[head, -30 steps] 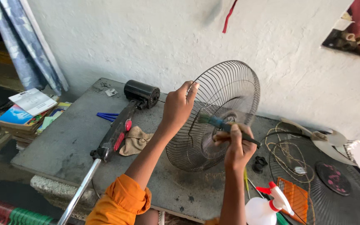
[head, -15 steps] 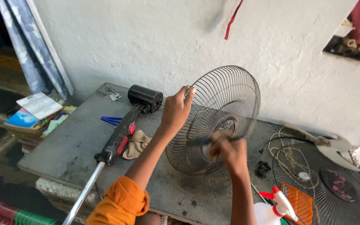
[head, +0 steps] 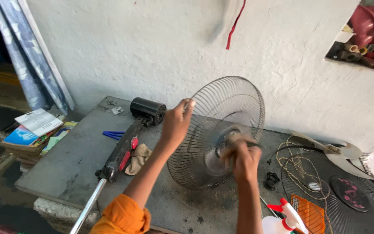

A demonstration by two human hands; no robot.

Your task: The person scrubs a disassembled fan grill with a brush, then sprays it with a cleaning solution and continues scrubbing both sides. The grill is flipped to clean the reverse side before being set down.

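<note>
A round wire fan guard [head: 234, 104] stands tilted on its edge on the grey table [head: 70, 164]. My left hand [head: 176, 123] grips the guard's rim at its upper left. My right hand [head: 245, 158] is closed around a brush [head: 230, 141], blurred with motion, pressed against the guard's centre hub. An orange sleeve covers my left upper arm at the bottom edge.
A fan motor on its pole [head: 128, 138] lies left of the guard with a tan rag [head: 137, 158] and blue pliers [head: 111, 135] beside it. A second guard [head: 347, 195], fan blades [head: 336, 151], a spray bottle [head: 280, 219] and an orange brush [head: 310, 214] lie right. Books [head: 33, 130] are stacked far left.
My right hand with the brush has moved down and back over the guard's hub in quick strokes. The left hand has kept its grip on the rim. The camera has shifted slightly.
</note>
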